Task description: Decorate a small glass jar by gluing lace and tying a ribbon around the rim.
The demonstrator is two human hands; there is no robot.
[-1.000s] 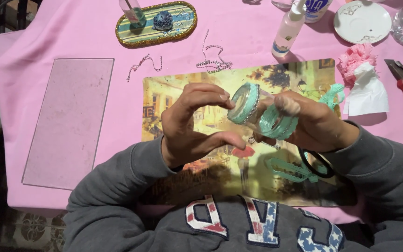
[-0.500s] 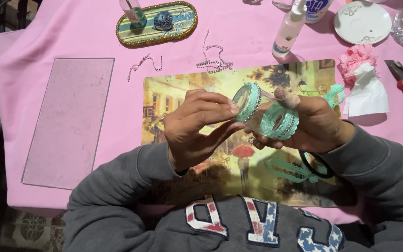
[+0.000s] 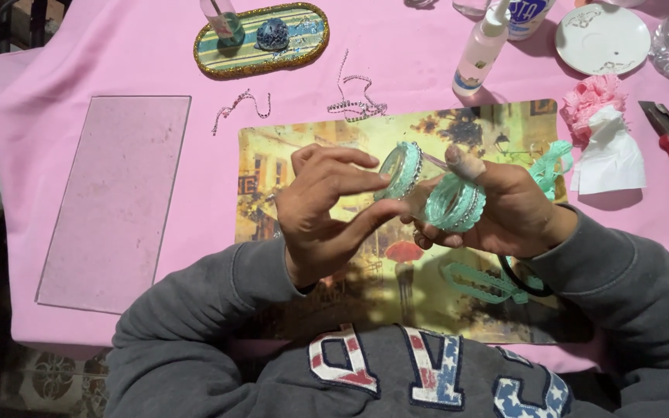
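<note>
Since half a second ago the left hand point(image 3: 327, 217) has been drawn a little lower and its fingers stretched further along the rim, while the glass point(image 3: 427, 190) is kept tilted between both hands; the trimming is judged to be in its pressing-down stage. The glass, wrapped in turquoise lace bands, is held above the picture mat point(image 3: 311, 147), pinched at its upper rim by the left fingertips point(image 3: 377, 179). Its lower banded part is clasped by the right hand point(image 3: 505, 209), thumb laid over the top. A loose lace strip point(image 3: 478, 282) is seen just below that grip.
</note>
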